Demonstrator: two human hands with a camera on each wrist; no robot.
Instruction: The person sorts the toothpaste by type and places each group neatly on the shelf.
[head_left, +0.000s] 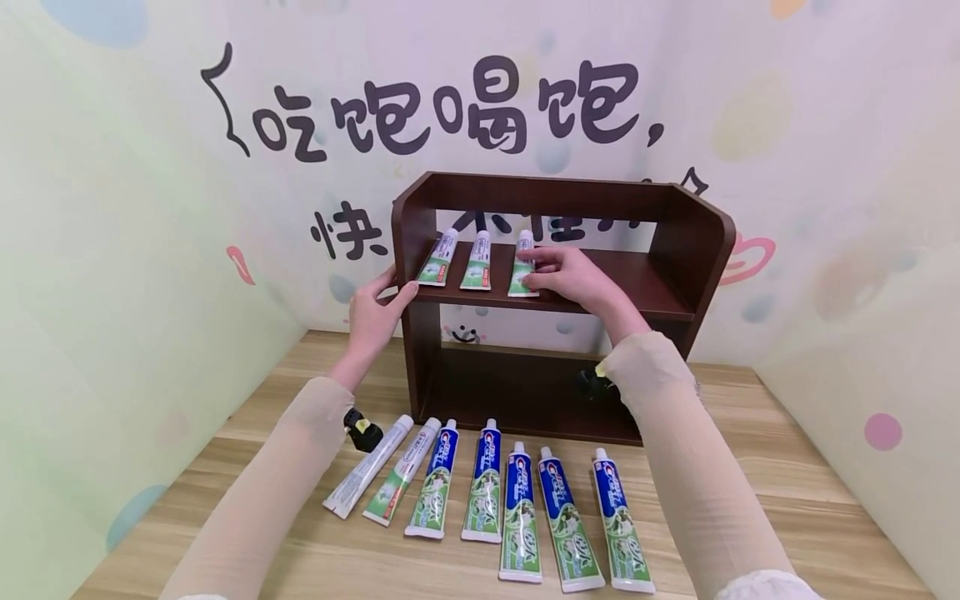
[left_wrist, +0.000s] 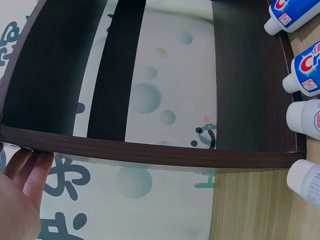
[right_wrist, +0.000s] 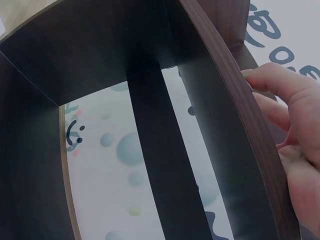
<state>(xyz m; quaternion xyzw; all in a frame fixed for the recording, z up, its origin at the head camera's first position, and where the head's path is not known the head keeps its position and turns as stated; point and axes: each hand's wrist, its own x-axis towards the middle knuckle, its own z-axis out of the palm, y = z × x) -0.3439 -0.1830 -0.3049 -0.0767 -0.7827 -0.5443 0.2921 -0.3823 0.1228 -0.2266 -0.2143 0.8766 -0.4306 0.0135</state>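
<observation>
A dark brown two-tier shelf (head_left: pixel 517 400) stands on the wooden table. My left hand (head_left: pixel 375 312) rests against its left side panel, thumb at the front edge; in the left wrist view, the fingers (left_wrist: pixel 35 175) lie fairly straight along the panel's outer face. On the upper tier, my right hand (head_left: pixel 573 279) pinches a white-and-green toothpaste tube (head_left: pixel 524 242), its crimped end at the board's front edge. Two similar toothpaste tubes, one leftmost (head_left: pixel 439 260) and another beside it (head_left: pixel 477 262), lie to its left. In the right wrist view, the shelf board hides the pinched tube.
On the table before the shelf lies a row of toothpaste tubes: a mostly white tube (head_left: pixel 369 467), a white-and-green tube (head_left: pixel 402 473), and several blue-and-green tubes (head_left: pixel 521 517). Light patterned walls (head_left: pixel 847 208) with dark lettering enclose the table (head_left: pixel 750 450).
</observation>
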